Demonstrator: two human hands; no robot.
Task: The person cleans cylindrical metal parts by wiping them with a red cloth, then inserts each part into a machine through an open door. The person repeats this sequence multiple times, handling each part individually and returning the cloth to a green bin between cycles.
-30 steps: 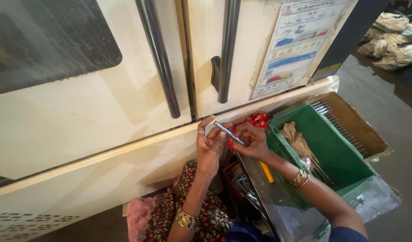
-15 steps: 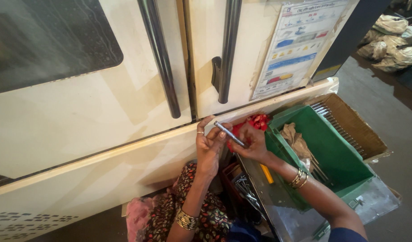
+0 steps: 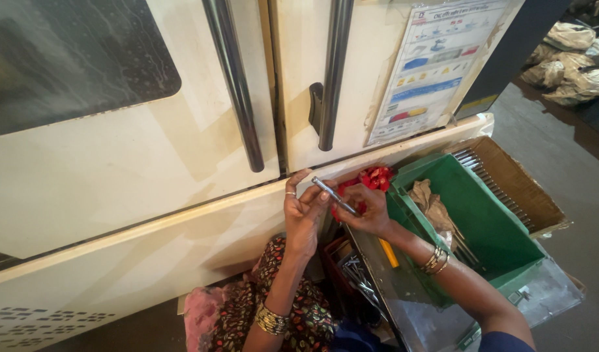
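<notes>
- view from a head camera looking down at 2 bare hands held close together in front of a large cream machine cabinet (image 3: 117, 189) with 2 dark vertical door handles.
- the left hand (image 3: 304, 215), with a ring on 1 finger, has its fingers curled and pinched on the upper end of a thin metal rod (image 3: 334, 195).
- the right hand (image 3: 368, 210) is closed around the lower end of the same rod, so the rod sits slanted between both hands, just in front of the cabinet's lower ledge.
- small red parts (image 3: 375, 176) lie just behind the right hand; whether 1 is on the rod cannot be told.
- step in hand, as a judgement: the hands seem to be fitting or checking something at the rod's tip.
- the next move likely calls for a steady pinch and fine finger turning, keeping the rod from slipping.
- beside the right forearm stands a green plastic bin (image 3: 495, 228) with a crumpled brown rag (image 3: 430, 199).
- a cardboard box (image 3: 521, 189) of metal pins sits beyond the bin.
- a yellow-handled tool (image 3: 389, 253) lies on a grey tray below.
</notes>
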